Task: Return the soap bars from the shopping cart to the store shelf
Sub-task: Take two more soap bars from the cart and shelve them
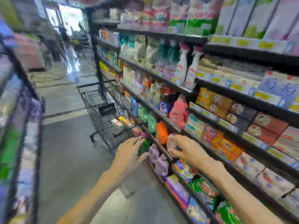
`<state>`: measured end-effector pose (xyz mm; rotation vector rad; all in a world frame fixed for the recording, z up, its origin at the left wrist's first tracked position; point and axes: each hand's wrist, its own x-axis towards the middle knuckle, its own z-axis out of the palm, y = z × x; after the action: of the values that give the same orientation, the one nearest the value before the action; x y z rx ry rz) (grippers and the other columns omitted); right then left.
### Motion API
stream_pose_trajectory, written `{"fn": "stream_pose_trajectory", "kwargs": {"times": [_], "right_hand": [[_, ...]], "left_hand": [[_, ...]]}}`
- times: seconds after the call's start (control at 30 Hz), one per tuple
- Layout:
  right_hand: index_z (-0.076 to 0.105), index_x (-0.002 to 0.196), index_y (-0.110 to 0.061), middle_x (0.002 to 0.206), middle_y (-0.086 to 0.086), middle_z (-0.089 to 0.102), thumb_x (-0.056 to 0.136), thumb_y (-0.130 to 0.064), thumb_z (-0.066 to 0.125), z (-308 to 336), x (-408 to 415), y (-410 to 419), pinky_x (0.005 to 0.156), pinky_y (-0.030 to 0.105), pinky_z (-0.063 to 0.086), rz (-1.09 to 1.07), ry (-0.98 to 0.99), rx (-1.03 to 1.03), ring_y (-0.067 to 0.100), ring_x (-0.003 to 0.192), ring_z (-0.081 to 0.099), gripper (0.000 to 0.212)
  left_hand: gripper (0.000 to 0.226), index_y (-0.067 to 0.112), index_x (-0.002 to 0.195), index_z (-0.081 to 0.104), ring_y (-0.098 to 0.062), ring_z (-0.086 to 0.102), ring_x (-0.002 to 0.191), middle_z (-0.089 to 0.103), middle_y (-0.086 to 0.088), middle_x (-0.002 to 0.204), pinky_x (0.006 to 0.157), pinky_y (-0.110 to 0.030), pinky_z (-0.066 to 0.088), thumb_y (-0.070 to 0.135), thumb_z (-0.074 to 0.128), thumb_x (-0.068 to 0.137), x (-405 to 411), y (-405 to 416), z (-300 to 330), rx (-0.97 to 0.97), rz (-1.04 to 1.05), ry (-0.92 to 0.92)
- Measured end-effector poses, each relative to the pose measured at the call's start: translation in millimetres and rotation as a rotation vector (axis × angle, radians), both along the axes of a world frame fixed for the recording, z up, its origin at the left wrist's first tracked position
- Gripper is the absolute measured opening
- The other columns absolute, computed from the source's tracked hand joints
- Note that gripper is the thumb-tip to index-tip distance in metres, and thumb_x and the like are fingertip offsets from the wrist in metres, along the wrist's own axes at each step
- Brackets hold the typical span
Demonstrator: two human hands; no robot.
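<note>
Your left hand (pixel 129 149) grips a green soap bar (pixel 144 147), fingers curled over its top edge and thumb below it, right at the near end of the shopping cart (pixel 103 110). Your right hand (pixel 182 147) pinches a pale pinkish soap bar (pixel 171 143) between fingers and thumb, just beside the cart's near end and in front of the shelf (pixel 163 120) edge. The two hands are apart, each clamped on its own bar, with the cart's near rim between and behind them.

The cart is a black wire one, parked against the shelf unit with its long side along the shelf fronts. More boxed soap bars (pixel 124 122) lie in its upper child-seat tray: a white and teal one farthest from you, then yellow and orange ones, then a red one nearest your left hand. The picture is blurred, so you cannot read their labels.

Beside the cart, on the shelf level at its rim height, stand green detergent bottles (pixel 148 118) and an orange pouch (pixel 161 132), the pouch just behind your right hand's bar. Below that level, next to the cart's near corner, sit lilac pouches (pixel 159 160). Farther from the cart along the shelf, stacks of boxed soap in yellow, orange, dark blue and red fill the shelves (pixel 226 143). The grey floor (pixel 68 151) runs on the cart's other side.
</note>
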<state>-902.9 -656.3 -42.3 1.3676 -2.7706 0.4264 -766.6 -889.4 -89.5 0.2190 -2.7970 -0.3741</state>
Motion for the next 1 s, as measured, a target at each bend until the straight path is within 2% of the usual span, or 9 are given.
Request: {"fn": "stream_pose_trajectory", "kwargs": {"times": [0.1, 0.27, 0.3, 0.37, 0.43, 0.53, 0.77, 1.0], "right_hand": [[0.053, 0.140, -0.023, 0.133, 0.002, 0.062, 0.092, -0.054, 0.060, -4.7, 7.4, -89.1, 0.100, 0.042, 0.048, 0.115, -0.016, 0.005, 0.024, 0.122, 0.058, 0.058], [0.048, 0.144, -0.020, 0.137, 0.005, 0.060, 0.087, -0.080, 0.032, -17.5, 6.3, -219.9, 0.102, 0.041, 0.048, 0.319, -0.016, 0.048, 0.025, 0.124, 0.057, 0.084], [0.047, 0.145, -0.021, 0.137, 0.004, 0.059, 0.088, -0.078, 0.033, -19.6, 3.4, -244.0, 0.103, 0.040, 0.047, 0.338, -0.021, 0.050, 0.024, 0.125, 0.057, 0.082], [0.045, 0.147, -0.023, 0.140, 0.003, 0.058, 0.092, -0.066, 0.049, -20.9, -2.9, -289.7, 0.105, 0.037, 0.046, 0.364, -0.036, 0.063, 0.023, 0.128, 0.055, 0.070], [0.043, 0.148, -0.024, 0.142, 0.002, 0.055, 0.093, -0.058, 0.057, -23.3, -14.0, -332.7, 0.105, 0.039, 0.045, 0.407, -0.038, 0.061, 0.022, 0.129, 0.054, 0.066], [0.041, 0.149, -0.025, 0.146, 0.000, 0.051, 0.094, -0.056, 0.056, -28.3, -39.0, -392.3, 0.107, 0.037, 0.043, 0.463, -0.045, 0.041, 0.019, 0.131, 0.050, 0.065], [0.036, 0.151, -0.027, 0.145, -0.004, 0.050, 0.095, -0.055, 0.055, -27.1, -110.1, -529.4, 0.103, 0.032, 0.046, 0.550, -0.069, 0.046, 0.015, 0.127, 0.051, 0.066], [0.032, 0.152, -0.031, 0.152, -0.005, 0.044, 0.096, -0.057, 0.052, -38.9, -169.5, -652.0, 0.109, 0.039, 0.045, 0.609, -0.067, 0.094, 0.016, 0.134, 0.047, 0.065]], "left_hand": [[0.075, 0.018, 0.142, 0.057, -0.028, 0.054, 0.132, 0.058, -0.005, 0.142, 0.106, -0.046, 0.048, 0.069, 0.035, 0.090, 38.3, -74.1, -8.8, 0.004, 0.093, 0.023], [0.074, 0.017, 0.138, 0.060, -0.030, 0.058, 0.127, 0.062, -0.007, 0.137, 0.104, -0.044, 0.049, 0.068, 0.036, 0.091, 76.3, -175.4, -20.5, 0.038, 0.265, 0.030], [0.074, 0.017, 0.139, 0.059, -0.029, 0.058, 0.127, 0.061, -0.006, 0.138, 0.105, -0.044, 0.048, 0.068, 0.035, 0.091, 78.3, -194.2, -21.8, 0.036, 0.289, 0.018], [0.075, 0.018, 0.142, 0.057, -0.028, 0.056, 0.129, 0.059, -0.006, 0.140, 0.106, -0.044, 0.047, 0.068, 0.034, 0.091, 78.2, -229.8, -24.9, 0.029, 0.344, -0.008], [0.075, 0.019, 0.142, 0.056, -0.028, 0.055, 0.130, 0.059, -0.006, 0.141, 0.106, -0.044, 0.047, 0.068, 0.033, 0.090, 70.7, -262.8, -27.2, 0.008, 0.397, -0.025], [0.076, 0.017, 0.141, 0.058, -0.029, 0.056, 0.128, 0.061, -0.007, 0.139, 0.103, -0.044, 0.048, 0.068, 0.033, 0.089, 50.1, -311.9, -27.9, -0.010, 0.449, -0.031], [0.074, 0.019, 0.143, 0.054, -0.026, 0.053, 0.132, 0.058, -0.005, 0.142, 0.108, -0.043, 0.046, 0.068, 0.033, 0.092, -8.3, -425.0, -26.3, -0.029, 0.555, -0.076], [0.075, 0.019, 0.144, 0.053, -0.027, 0.054, 0.131, 0.058, -0.005, 0.142, 0.107, -0.045, 0.046, 0.069, 0.033, 0.092, -54.3, -536.7, -30.7, 0.019, 0.599, -0.081]]}}
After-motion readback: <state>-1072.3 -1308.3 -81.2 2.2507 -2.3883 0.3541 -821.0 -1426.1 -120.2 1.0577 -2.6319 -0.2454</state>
